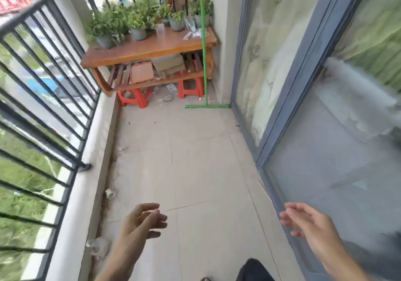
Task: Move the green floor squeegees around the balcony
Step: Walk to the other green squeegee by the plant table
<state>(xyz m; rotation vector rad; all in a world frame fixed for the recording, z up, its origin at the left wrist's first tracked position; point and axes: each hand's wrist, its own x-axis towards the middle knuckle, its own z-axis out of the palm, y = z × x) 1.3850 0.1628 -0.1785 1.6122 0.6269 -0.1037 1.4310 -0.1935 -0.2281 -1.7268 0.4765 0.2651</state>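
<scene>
One green floor squeegee (pixel 204 48) stands upright at the far end of the balcony, its long handle leaning against the wall corner beside the wooden shelf. Its green blade lies flat on the tiles by the door frame. My left hand (pixel 142 221) hovers low in the foreground, fingers loosely curled and apart, holding nothing. My right hand (pixel 303 220) is at the lower right near the sliding door, fingers spread, also holding nothing. Both hands are far from the squeegee.
A wooden shelf (pixel 149 49) with potted plants (pixel 121 23) fills the far end, resting on two red stools (pixel 134 97). A black railing (pixel 43 80) on a low concrete ledge runs along the left. Glass sliding doors (pixel 314 107) line the right. Bare tiles lie between.
</scene>
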